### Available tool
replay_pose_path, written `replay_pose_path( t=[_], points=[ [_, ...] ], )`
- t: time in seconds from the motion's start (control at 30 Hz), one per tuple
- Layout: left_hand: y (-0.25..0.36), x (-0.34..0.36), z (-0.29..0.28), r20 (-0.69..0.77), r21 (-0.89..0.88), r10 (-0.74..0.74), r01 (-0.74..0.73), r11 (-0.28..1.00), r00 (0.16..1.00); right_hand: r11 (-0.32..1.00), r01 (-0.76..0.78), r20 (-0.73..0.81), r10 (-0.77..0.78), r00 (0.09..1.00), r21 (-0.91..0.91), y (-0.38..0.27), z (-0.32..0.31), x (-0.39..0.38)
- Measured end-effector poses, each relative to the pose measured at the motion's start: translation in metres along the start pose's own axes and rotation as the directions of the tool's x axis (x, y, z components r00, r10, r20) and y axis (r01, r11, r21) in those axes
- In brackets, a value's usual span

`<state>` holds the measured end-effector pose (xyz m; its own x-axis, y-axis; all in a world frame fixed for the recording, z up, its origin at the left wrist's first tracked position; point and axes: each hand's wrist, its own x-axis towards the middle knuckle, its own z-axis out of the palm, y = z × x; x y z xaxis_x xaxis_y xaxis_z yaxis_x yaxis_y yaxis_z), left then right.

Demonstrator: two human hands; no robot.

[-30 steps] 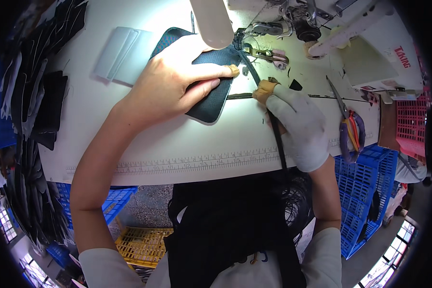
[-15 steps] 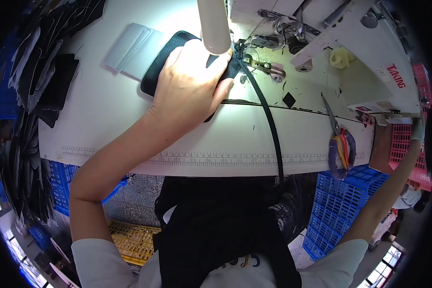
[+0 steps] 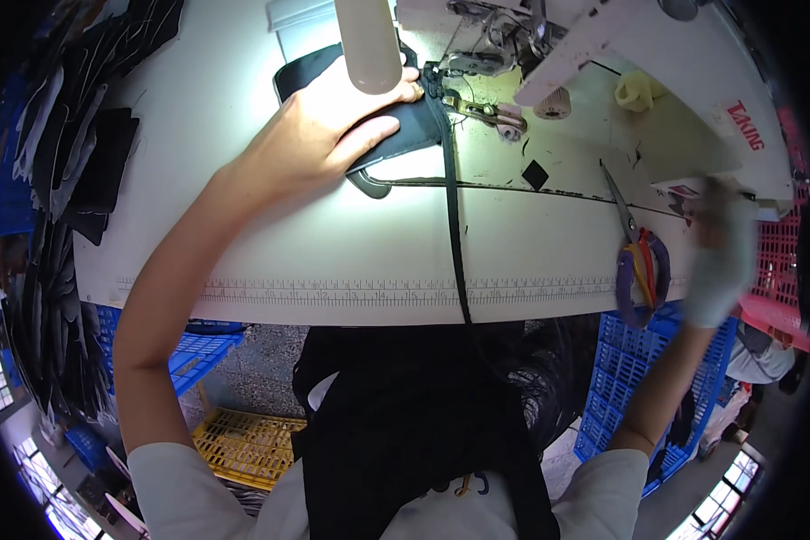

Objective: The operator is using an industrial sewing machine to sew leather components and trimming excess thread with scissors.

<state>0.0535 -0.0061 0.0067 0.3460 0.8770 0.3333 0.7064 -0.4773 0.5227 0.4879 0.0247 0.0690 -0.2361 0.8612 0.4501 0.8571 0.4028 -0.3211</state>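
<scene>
The bare left hand (image 3: pixel 328 121) lies palm down on a dark fabric panel (image 3: pixel 416 128), its thumb set apart from the fingers, which are spread across the cloth rather than pinching it. The panel sits directly under that hand and reaches out past its fingertips, toward the metal parts of the sewing machine (image 3: pixel 742 117). Just right of the fingertips, a narrow black strip (image 3: pixel 454 216) runs down from beside the panel's edge and over the table's near edge. A pale lamp arm (image 3: pixel 367 49) overhangs the fingers. Farther right of this hold lies a black diamond-shaped scrap (image 3: pixel 535 175), and beyond it the scissors (image 3: pixel 631 229), near the gloved right hand (image 3: pixel 724 256) (too blurred to tell whether its fingers grip anything). A pink basket (image 3: pixel 777 261) is beyond that glove; dark cut pieces (image 3: pixel 108 171) hang well left of the left hand.
</scene>
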Motion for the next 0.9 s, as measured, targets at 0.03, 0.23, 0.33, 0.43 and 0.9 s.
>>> replay_pose_path(
  t=[0.03, 0.23, 0.33, 0.43, 0.9],
  points=[
    [-0.003, 0.004, 0.001, 0.026, -0.028, -0.008, 0.009, 1.0, 1.0, 0.879, 0.463, 0.217, -0.433, 0.875, -0.113, -0.054, 0.03, -0.002],
    [-0.022, 0.024, -0.01, 0.087, -0.02, 0.14, -0.139, 0.99, 0.986, 0.829, 0.541, 0.234, -0.559, 0.795, 0.143, -0.159, 0.113, -0.012],
    [-0.028, 0.027, -0.012, 0.112, -0.035, 0.122, -0.119, 0.992, 0.986, 0.878, 0.369, 0.238, -0.446, 0.863, 0.306, -0.167, 0.117, -0.025],
    [-0.033, 0.027, -0.014, 0.131, -0.044, 0.105, -0.1, 0.994, 0.986, 0.872, 0.186, 0.261, -0.329, 0.908, 0.454, -0.172, 0.116, -0.033],
    [-0.078, 0.057, -0.005, 0.361, -0.167, 0.036, 0.027, 0.986, 0.932, 0.868, 0.242, 0.013, -0.275, 0.961, 0.433, -0.188, 0.122, -0.03]
  ],
)
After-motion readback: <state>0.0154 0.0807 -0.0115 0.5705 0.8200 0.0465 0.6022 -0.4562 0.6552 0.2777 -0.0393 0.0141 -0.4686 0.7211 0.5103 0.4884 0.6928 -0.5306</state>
